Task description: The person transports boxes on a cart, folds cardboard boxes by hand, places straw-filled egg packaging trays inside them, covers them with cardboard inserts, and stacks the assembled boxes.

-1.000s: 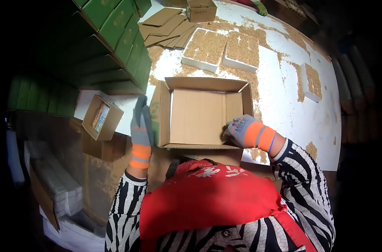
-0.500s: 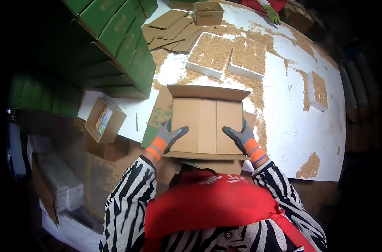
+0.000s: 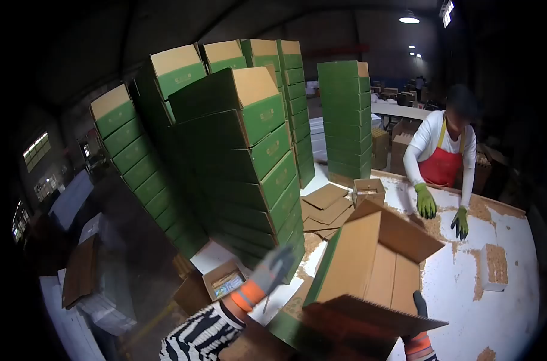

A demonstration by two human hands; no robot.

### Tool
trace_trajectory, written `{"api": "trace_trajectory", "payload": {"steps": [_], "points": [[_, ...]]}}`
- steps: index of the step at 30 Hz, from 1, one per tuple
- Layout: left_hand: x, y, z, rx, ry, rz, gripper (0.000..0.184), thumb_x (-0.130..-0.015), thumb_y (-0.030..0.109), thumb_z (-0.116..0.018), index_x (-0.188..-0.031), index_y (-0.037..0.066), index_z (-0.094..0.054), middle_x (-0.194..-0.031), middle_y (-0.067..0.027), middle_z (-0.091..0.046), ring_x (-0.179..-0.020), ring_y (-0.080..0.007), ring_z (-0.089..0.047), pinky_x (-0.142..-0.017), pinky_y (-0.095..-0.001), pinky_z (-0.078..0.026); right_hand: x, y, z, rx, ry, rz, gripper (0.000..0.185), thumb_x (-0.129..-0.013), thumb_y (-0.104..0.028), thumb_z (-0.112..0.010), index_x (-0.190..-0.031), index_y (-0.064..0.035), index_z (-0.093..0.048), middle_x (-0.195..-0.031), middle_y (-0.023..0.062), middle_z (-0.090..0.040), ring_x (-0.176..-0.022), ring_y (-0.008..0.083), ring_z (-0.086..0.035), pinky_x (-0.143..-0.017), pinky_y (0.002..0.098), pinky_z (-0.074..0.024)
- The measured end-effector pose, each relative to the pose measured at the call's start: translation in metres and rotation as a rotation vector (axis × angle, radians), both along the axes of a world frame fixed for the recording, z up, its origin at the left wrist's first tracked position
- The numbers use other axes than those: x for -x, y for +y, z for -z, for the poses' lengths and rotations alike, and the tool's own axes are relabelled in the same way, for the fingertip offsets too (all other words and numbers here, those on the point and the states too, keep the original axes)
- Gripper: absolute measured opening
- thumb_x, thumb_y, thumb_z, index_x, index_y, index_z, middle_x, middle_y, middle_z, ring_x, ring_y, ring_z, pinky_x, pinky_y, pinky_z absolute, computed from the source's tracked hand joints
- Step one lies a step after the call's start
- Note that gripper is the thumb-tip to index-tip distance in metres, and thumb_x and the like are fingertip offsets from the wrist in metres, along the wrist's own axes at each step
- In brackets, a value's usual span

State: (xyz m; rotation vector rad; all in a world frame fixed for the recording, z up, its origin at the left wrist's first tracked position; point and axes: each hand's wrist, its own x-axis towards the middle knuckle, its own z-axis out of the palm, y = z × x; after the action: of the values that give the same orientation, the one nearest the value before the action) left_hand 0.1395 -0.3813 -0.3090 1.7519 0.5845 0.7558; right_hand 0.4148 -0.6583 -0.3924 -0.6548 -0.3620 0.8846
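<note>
An open cardboard box (image 3: 360,259), green outside and brown inside, tilts in front of me with its flaps raised. My right hand (image 3: 420,310), in a grey glove with an orange cuff, grips the near right side of this box, its dark thumb over the edge. Apart from the box on its left, my left hand (image 3: 272,271) is blurred by motion. Its fingers look stretched out, with nothing seen in them. Close by that hand is a small open carton (image 3: 216,274) with printed packets inside.
Tall stacks of green boxes (image 3: 270,147) rise at left and centre. Flat cardboard pieces (image 3: 324,198) and a small carton (image 3: 369,191) lie beyond. A white block (image 3: 495,265) sits on the shavings-strewn white table (image 3: 448,301). Across it a co-worker (image 3: 440,147) reaches down with green gloves.
My left hand has left the box and moved left. The box is now tilted, with my right hand still on it. The view has swung up, bringing the co-worker and stacks into sight.
</note>
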Motion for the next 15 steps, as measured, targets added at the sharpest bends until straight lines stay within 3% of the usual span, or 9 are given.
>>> {"api": "trace_trajectory", "payload": {"steps": [1, 2, 3, 6, 9, 10, 11, 13, 15], "points": [[0.012, 0.026, -0.03, -0.449, -0.088, -0.218, 0.04, -0.097, 0.016, -0.053, -0.132, 0.0, -0.047, -0.129, -0.0128, -0.054, -0.118, -0.0207, -0.052, -0.103, -0.0319, -0.039, 0.0, 0.011, -0.015, -0.014, -0.059, 0.106, 0.056, -0.101, -0.043, -0.033, -0.132, 0.0013, -0.049, -0.128, 0.0161, -0.057, -0.117, 0.026, -0.055, -0.099, 0.0373, -0.0433], [0.026, 0.045, -0.072, -0.556, -0.177, -0.395, 0.04, -0.098, 0.014, -0.051, -0.135, 0.001, -0.045, -0.131, -0.0113, -0.052, -0.12, -0.0197, -0.049, -0.105, -0.0313, -0.038, 0.004, 0.021, -0.038, -0.019, -0.146, 0.204, 0.057, -0.1, -0.043, -0.033, -0.132, 0.0015, -0.05, -0.127, 0.0164, -0.057, -0.116, 0.0263, -0.055, -0.099, 0.0374, -0.0433], [0.039, 0.08, -0.098, -0.431, -0.552, -0.367, 0.04, -0.097, 0.011, -0.051, -0.136, 0.002, -0.043, -0.134, -0.0097, -0.048, -0.122, -0.019, -0.047, -0.106, -0.0312, -0.038, 0.008, 0.031, -0.066, -0.028, -0.236, 0.262, 0.057, -0.1, -0.043, -0.033, -0.131, 0.0017, -0.05, -0.127, 0.0167, -0.057, -0.116, 0.0266, -0.056, -0.099, 0.0374, -0.0433], [0.082, 0.188, -0.184, -0.727, -0.772, -0.589, 0.044, -0.098, 0.014, -0.05, -0.139, -0.001, -0.04, -0.139, -0.0114, -0.044, -0.127, -0.0202, -0.042, -0.109, -0.0325, -0.032, 0.032, 0.064, -0.15, -0.073, -0.478, 0.375, 0.059, -0.1, -0.045, -0.031, -0.129, 0.0023, -0.051, -0.124, 0.0176, -0.058, -0.115, 0.0275, -0.056, -0.099, 0.0377, -0.0433], [0.112, 0.297, -0.256, -0.471, -0.932, -0.379, 0.05, -0.104, 0.024, -0.034, -0.148, 0.004, -0.024, -0.152, -0.0125, -0.028, -0.138, -0.0255, -0.03, -0.117, -0.0337, -0.016, 0.068, 0.12, -0.238, -0.121, -0.699, 0.44, 0.061, -0.1, -0.046, -0.03, -0.127, 0.0029, -0.053, -0.122, 0.0185, -0.059, -0.114, 0.0284, -0.057, -0.098, 0.0379, -0.0433], [0.125, 0.356, -0.271, -0.432, -0.98, -0.175, 0.062, -0.102, 0.043, -0.035, -0.149, 0.005, -0.022, -0.152, -0.0139, -0.029, -0.139, -0.0251, -0.03, -0.116, -0.0331, -0.016, 0.08, 0.144, -0.27, -0.139, -0.781, 0.464, 0.061, -0.1, -0.046, -0.029, -0.127, 0.0031, -0.053, -0.121, 0.0188, -0.059, -0.113, 0.0287, -0.057, -0.098, 0.038, -0.0433], [0.12, 0.295, -0.301, -0.374, -0.655, -0.388, 0.08, -0.095, 0.059, -0.037, -0.15, 0.004, -0.019, -0.154, -0.0143, -0.026, -0.141, -0.0238, -0.026, -0.116, -0.0319, -0.016, 0.091, 0.166, -0.295, -0.144, -0.851, 0.483, 0.062, -0.1, -0.047, -0.029, -0.126, 0.0033, -0.053, -0.121, 0.0191, -0.06, -0.113, 0.029, -0.057, -0.098, 0.0381, -0.0433], [0.125, 0.314, -0.31, -0.154, -0.678, -0.087, 0.088, -0.091, 0.066, -0.04, -0.15, 0.005, -0.019, -0.154, -0.0143, -0.025, -0.141, -0.023, -0.025, -0.115, -0.0318, -0.017, 0.108, 0.212, -0.343, -0.144, -0.982, 0.524, 0.063, -0.099, -0.048, -0.028, -0.125, 0.0038, -0.054, -0.119, 0.0197, -0.06, -0.112, 0.0296, -0.058, -0.098, 0.0383, -0.0433], [0.104, 0.317, -0.302, -0.14, -0.714, -0.244, 0.082, -0.093, 0.064, -0.04, -0.15, 0.008, -0.024, -0.153, -0.0119, -0.029, -0.14, -0.02, -0.027, -0.114, -0.0318, -0.019, 0.121, 0.258, -0.381, -0.113, -1.104, 0.571, 0.064, -0.099, -0.048, -0.027, -0.123, 0.0042, -0.055, -0.118, 0.0204, -0.061, -0.112, 0.0302, -0.058, -0.098, 0.0384, -0.0433]]}}
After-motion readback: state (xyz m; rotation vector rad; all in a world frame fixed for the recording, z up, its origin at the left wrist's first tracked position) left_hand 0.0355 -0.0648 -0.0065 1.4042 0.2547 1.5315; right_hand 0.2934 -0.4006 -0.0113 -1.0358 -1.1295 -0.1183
